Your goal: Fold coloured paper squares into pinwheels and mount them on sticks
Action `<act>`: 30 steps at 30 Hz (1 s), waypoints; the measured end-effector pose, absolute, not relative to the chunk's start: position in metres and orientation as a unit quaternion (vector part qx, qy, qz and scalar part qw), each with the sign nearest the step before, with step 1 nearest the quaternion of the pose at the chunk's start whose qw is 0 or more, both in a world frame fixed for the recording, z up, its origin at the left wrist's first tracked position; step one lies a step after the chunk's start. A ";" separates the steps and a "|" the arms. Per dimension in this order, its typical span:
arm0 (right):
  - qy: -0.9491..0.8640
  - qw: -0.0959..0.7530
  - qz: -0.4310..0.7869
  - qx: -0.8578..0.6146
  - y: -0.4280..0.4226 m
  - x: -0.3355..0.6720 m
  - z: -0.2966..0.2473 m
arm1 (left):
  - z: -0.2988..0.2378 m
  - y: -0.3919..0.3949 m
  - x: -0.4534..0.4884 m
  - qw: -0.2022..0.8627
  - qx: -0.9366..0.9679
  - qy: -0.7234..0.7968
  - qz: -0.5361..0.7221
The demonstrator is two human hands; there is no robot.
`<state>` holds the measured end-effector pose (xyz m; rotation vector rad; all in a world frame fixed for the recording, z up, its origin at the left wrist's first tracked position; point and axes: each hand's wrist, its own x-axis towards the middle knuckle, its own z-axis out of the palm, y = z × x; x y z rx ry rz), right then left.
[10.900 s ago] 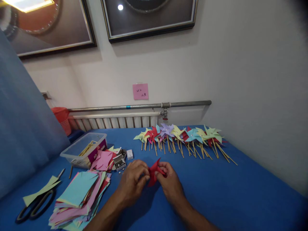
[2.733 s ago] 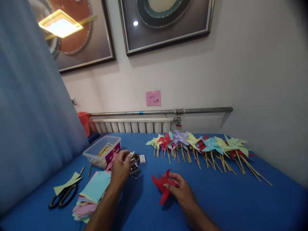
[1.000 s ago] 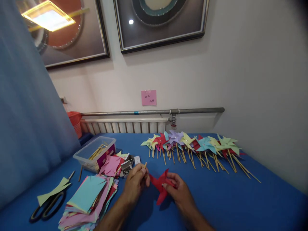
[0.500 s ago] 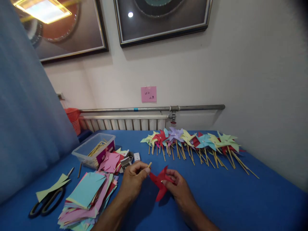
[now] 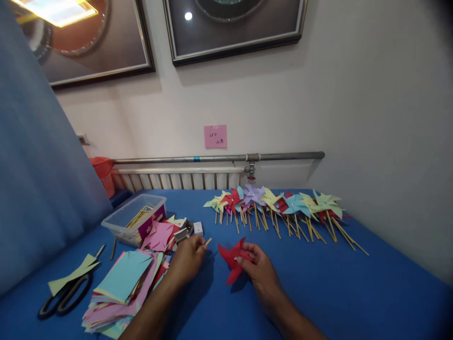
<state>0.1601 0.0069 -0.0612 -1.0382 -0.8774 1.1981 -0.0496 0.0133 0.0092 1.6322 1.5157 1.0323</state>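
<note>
1. We see the left hand (image 5: 187,257) just left of the lower centre of the frame, its back turned up and its fingers curled in. Thumb and forefinger pinch a thin stick (image 5: 208,241), whose pale end pokes out to the upper right. How much of it lies inside the grip we cannot tell.

2. We find the right hand (image 5: 260,267) right of the lower centre, gripping the red pinwheel (image 5: 230,270) by its right side. The thumb presses on the front, its tip beside a small silver stud (image 5: 235,258) in the middle; the fingers bend behind the paper, partly hidden from us.

3. The red pinwheel sits at the lower centre of the frame, tilted, with its pointed blades spread. Its left blade is near the stick's end, and we see a gap between them. Whether its lowest blade touches the blue tabletop (image 5: 318,288) we cannot tell.

4. Close by the left hand we see an open carton (image 5: 181,234), with a small white box (image 5: 198,229) to its right and pink paper cutouts (image 5: 158,237) to its left.

5. In the lower left we have a paper stack (image 5: 123,278) and black-handled scissors (image 5: 65,302); right of centre lies a row of coloured pinwheels (image 5: 255,194) on sticks.
</note>
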 end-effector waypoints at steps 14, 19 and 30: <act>-0.413 0.594 0.527 -0.446 -0.004 0.162 -0.035 | -0.004 -0.006 -0.012 0.509 0.617 0.503 0.327; -0.411 0.599 0.523 -0.447 -0.003 0.159 -0.037 | -0.001 -0.008 -0.010 0.526 0.609 0.499 0.322; -0.408 0.591 0.537 -0.443 -0.008 0.158 -0.028 | -0.003 -0.008 -0.014 0.514 0.625 0.489 0.327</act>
